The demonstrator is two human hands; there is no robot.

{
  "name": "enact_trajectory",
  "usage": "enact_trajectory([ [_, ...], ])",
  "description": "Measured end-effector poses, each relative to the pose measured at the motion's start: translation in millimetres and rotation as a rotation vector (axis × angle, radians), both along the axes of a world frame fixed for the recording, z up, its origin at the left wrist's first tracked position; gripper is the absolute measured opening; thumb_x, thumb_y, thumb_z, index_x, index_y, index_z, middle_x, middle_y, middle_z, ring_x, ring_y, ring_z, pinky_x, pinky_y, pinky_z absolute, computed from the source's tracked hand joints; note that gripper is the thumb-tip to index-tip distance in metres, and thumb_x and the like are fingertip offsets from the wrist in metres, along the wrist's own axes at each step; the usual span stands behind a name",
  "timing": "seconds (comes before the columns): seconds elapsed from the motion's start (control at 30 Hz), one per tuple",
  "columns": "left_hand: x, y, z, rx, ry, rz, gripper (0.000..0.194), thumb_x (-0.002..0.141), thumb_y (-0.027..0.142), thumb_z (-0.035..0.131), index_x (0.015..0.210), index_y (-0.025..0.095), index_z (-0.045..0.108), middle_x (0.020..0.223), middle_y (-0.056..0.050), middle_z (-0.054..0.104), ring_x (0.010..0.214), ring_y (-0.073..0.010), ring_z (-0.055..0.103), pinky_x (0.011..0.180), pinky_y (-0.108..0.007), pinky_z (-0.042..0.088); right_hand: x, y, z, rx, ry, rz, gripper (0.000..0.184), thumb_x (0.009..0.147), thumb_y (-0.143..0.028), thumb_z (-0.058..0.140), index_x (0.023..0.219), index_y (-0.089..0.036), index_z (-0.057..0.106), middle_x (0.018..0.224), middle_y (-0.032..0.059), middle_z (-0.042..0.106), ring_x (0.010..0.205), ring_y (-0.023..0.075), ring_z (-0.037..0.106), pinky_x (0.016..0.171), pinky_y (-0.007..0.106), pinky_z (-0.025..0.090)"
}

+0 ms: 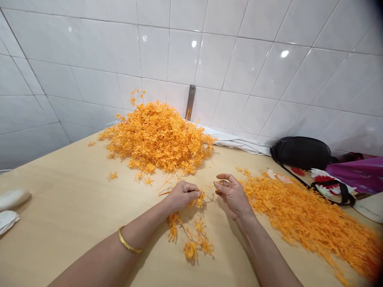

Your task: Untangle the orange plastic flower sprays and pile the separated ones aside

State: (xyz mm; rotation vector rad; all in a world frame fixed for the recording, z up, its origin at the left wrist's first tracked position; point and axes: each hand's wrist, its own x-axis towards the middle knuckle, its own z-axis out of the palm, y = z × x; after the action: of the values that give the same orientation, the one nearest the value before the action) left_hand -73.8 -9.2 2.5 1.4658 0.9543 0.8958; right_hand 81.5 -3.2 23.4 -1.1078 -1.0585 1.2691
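Observation:
My left hand, with a gold bangle on its wrist, pinches an orange plastic flower sprig. Branches of that sprig hang below the hand, with star-shaped heads at their ends. A short way to the right, my right hand has its thumb and index finger pressed together, the other fingers loosely curled. Whatever is between those fingertips is too small to make out. Past the hands rises a big heap of orange sprigs. Beside my right forearm spreads a flatter pile of loose orange pieces.
The wooden-coloured table meets a tiled wall. White cloth lies along its back edge. A black bag, a purple bag and red and white flowers are at the right. White items lie at far left.

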Motion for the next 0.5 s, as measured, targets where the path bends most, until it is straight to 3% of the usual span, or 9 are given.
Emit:
enact_trajectory([
  [0.13, -1, 0, 0.2, 0.034, 0.003, -0.005, 0.028, 0.066, 0.036, 0.054, 0.052, 0.011, 0.053, 0.045, 0.004, 0.035, 0.044, -0.005, 0.027, 0.044, -0.021, 0.02, 8, 7, 4.1, 0.09, -0.055, -0.161, 0.027, 0.052, -0.021, 0.064, 0.075, -0.019, 0.049, 0.056, -0.0062, 0.048, 0.053, 0.0079, 0.044, 0.054, 0.022, 0.035],
  [0.27, -4, 0, 0.8, 0.034, -0.002, 0.023, 0.03, 0.067, 0.038, 0.055, 0.052, 0.012, 0.051, 0.046, 0.005, 0.032, 0.044, -0.0048, 0.024, 0.045, -0.022, 0.018, 45, 18, 13.6, 0.265, -0.066, -0.725, 0.017, 0.053, -0.02, 0.059, 0.066, -0.019, 0.048, 0.062, -0.0053, 0.047, 0.051, 0.0068, 0.042, 0.052, 0.023, 0.035],
  [0.3, -5, 0, 1.3, 0.035, -0.01, 0.032, 0.03, 0.067, 0.038, 0.054, 0.052, 0.012, 0.05, 0.046, 0.005, 0.032, 0.044, -0.0048, 0.024, 0.045, -0.022, 0.017, 52, 19, 15.5, 0.257, -0.024, -0.767, 0.018, 0.053, -0.021, 0.059, 0.067, -0.019, 0.048, 0.062, -0.0059, 0.045, 0.049, 0.0063, 0.042, 0.052, 0.023, 0.036],
  [0.37, -5, 0, 2.6, 0.048, -0.038, 0.055, 0.03, 0.068, 0.039, 0.053, 0.053, 0.013, 0.05, 0.047, 0.005, 0.032, 0.045, -0.0049, 0.024, 0.046, -0.021, 0.018, 56, 17, 17.6, 0.16, -0.015, -0.591, 0.018, 0.054, -0.022, 0.058, 0.07, -0.019, 0.049, 0.061, -0.0056, 0.046, 0.047, 0.0066, 0.044, 0.052, 0.024, 0.038],
  [0.5, -4, 1, 4.7, 0.047, -0.14, 0.087, 0.025, 0.069, 0.037, 0.053, 0.064, 0.013, 0.056, 0.058, 0.002, 0.043, 0.054, -0.0066, 0.035, 0.053, -0.02, 0.027, 34, 1, 17.2, 0.014, -0.1, -0.012, 0.022, 0.055, -0.024, 0.059, 0.076, -0.017, 0.054, 0.065, -0.0029, 0.052, 0.047, 0.0069, 0.047, 0.05, 0.024, 0.038],
])
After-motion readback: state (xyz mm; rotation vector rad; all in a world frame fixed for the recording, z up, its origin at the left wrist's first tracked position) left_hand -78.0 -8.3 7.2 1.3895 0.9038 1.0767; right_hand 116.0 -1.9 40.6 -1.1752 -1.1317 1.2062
